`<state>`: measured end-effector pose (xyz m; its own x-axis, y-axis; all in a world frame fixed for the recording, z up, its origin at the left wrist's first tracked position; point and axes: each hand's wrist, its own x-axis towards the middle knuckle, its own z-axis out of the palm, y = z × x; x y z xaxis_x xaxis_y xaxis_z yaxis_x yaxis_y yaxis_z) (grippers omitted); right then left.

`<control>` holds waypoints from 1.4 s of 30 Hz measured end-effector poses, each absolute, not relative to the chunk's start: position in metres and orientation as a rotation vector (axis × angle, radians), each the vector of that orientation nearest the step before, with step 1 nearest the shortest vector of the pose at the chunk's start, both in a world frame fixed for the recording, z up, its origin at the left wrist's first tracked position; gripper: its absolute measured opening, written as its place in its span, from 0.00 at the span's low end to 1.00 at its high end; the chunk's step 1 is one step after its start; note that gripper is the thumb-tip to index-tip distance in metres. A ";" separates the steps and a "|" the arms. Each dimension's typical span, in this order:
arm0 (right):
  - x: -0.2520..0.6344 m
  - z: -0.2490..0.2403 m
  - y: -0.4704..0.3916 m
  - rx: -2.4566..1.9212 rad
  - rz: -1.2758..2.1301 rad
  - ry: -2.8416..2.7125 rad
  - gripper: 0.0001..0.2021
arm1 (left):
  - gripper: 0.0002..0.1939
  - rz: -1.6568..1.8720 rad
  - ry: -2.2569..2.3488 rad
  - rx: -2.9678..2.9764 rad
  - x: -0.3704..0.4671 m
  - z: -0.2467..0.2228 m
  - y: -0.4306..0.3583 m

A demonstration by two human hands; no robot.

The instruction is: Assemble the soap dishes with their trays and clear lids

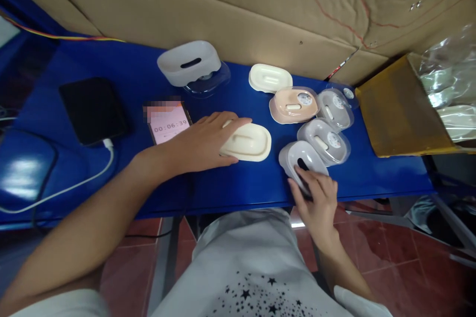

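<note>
right of the phone (169,124), my left hand (210,138) pinches a cream dish (256,144), likely light, stiff, best edge-held; my right hand (320,200) pinches a grey holder (311,156).

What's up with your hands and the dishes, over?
Left hand holding cream dish by one end. Right hand touching grey dish. Clear-covered container close beside grey dish; phone near left hand.

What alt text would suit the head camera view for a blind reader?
A person's left hand grips a cream oval tray while the right hand touches a grey dish on a blue table. Nearby are a phone showing 00:06:39, a peach dish and a cardboard box.
</note>
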<state>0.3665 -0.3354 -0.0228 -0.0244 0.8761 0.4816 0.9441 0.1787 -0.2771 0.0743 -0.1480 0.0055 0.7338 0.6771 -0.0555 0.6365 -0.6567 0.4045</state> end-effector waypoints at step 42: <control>0.343 0.069 -0.065 -1.642 -0.067 -2.848 0.20 | 0.54 0.247 0.828 2.558 0.093 -0.014 -0.156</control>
<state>0.3427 -0.0645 0.0687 -0.4935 0.8632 -0.1063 0.8573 0.5034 0.1081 0.0934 -0.1559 -0.0137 0.8049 0.5924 0.0341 0.5141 -0.7250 0.4583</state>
